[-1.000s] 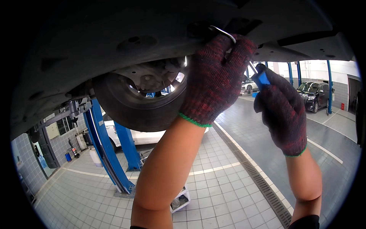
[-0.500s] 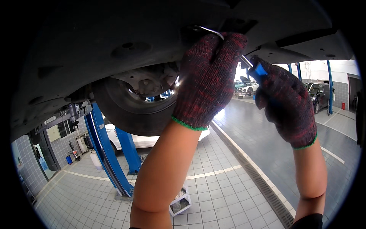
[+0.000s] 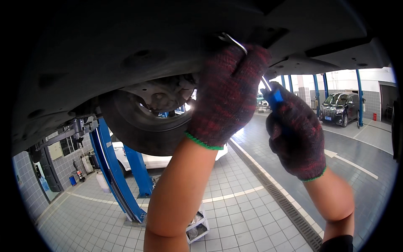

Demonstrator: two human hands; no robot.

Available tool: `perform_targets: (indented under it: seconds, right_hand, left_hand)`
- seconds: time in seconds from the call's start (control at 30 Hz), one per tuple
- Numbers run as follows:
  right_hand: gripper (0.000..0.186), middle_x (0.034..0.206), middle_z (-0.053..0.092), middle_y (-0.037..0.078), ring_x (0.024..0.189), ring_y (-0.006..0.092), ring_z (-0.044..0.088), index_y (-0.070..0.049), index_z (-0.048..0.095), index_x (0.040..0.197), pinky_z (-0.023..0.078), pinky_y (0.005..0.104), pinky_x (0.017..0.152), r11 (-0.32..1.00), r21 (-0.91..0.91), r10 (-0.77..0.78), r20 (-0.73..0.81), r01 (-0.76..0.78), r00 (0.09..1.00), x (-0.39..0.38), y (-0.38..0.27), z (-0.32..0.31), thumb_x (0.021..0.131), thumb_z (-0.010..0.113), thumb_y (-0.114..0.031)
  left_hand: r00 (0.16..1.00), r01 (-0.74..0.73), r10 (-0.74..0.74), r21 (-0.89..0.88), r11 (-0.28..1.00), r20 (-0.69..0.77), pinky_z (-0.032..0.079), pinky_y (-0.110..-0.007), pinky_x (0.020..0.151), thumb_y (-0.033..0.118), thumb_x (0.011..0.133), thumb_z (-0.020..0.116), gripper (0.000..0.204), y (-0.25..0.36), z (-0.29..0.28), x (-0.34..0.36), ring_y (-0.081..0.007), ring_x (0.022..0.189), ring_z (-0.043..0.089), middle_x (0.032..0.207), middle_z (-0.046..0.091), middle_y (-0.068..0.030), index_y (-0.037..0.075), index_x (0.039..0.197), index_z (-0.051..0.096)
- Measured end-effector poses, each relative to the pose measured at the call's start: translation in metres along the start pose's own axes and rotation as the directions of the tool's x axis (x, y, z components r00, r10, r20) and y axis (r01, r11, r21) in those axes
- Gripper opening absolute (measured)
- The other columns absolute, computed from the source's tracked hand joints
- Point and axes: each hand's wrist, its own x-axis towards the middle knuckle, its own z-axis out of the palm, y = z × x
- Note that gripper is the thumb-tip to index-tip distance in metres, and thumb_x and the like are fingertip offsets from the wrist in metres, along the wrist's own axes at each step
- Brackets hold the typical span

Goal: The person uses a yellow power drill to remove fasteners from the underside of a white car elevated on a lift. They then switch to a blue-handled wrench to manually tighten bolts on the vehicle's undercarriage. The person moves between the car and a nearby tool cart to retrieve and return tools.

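Both my hands wear dark knitted gloves with red flecks and green cuffs. Between them runs a clip removal tool with a bent, forked metal tip (image 3: 233,40) and a blue handle (image 3: 276,100). My left hand (image 3: 231,90) is closed around its metal shaft, just behind the bend. Lower and to the right, my right hand (image 3: 298,132) grips the handle. The fork is up at the car's dark underbody panel (image 3: 176,42); whether it touches the panel is too dark to tell. Part of the shaft is hidden by my left glove.
A tyre (image 3: 138,130) hangs left of my left forearm. Beyond it stand blue lift posts (image 3: 115,172) and a white car (image 3: 157,161). On the tiled floor is a white-framed cart (image 3: 203,229) near a drain grate (image 3: 281,197). A black van (image 3: 341,107) is parked at right.
My right hand has moved left and down with the handle. The tool's bent tip sits slightly lower and to the right, and my left hand has dropped a little. The whole view has shifted slightly.
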Motion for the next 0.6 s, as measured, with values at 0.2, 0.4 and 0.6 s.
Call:
perform_targets:
  seconds: [0.2, 0.4, 0.6]
  right_hand:
    - [0.05, 0.119, 0.064, 0.009, 0.073, 0.0084, 0.058, -0.005, 0.054, 0.14, 0.049, 0.0226, 0.065, 0.988, -0.151, 0.006, 0.017, -0.003, 1.0, -0.001, -0.001, -0.011, 0.091, 0.056, 0.008]
    - [0.042, 0.103, 0.064, 0.008, 0.07, 0.0096, 0.058, -0.004, 0.058, 0.135, 0.046, 0.0225, 0.058, 0.935, -0.347, -0.081, 0.013, 0.081, 0.997, -0.001, -0.03, -0.018, 0.093, 0.06, -0.002]
    - [0.036, 0.086, 0.065, 0.007, 0.066, 0.0109, 0.059, -0.003, 0.061, 0.131, 0.043, 0.0224, 0.052, 0.924, -0.376, -0.081, -0.012, 0.071, 0.997, 0.003, -0.045, -0.02, 0.095, 0.063, -0.012]
  left_hand:
    - [0.997, 0.076, -0.076, -0.048, 0.996, -0.006, 0.053, -0.039, 0.07, 0.026, 0.096, 0.065, 0.024, 0.003, 0.003, 0.0, -0.0298, 0.076, 0.068, 0.077, 0.068, -0.0146, 0.003, 0.094, 0.069]
    - [0.985, 0.16, -0.166, -0.127, 0.979, -0.041, 0.052, -0.037, 0.069, 0.029, 0.096, 0.066, 0.026, 0.011, 0.006, 0.004, -0.0291, 0.072, 0.068, 0.073, 0.068, -0.0118, 0.003, 0.094, 0.071]
    - [0.998, -0.052, 0.055, 0.11, 0.993, -0.022, 0.051, -0.037, 0.066, 0.014, 0.095, 0.065, 0.012, 0.009, 0.004, 0.008, -0.029, 0.072, 0.066, 0.08, 0.067, -0.0122, 0.006, 0.101, 0.072]
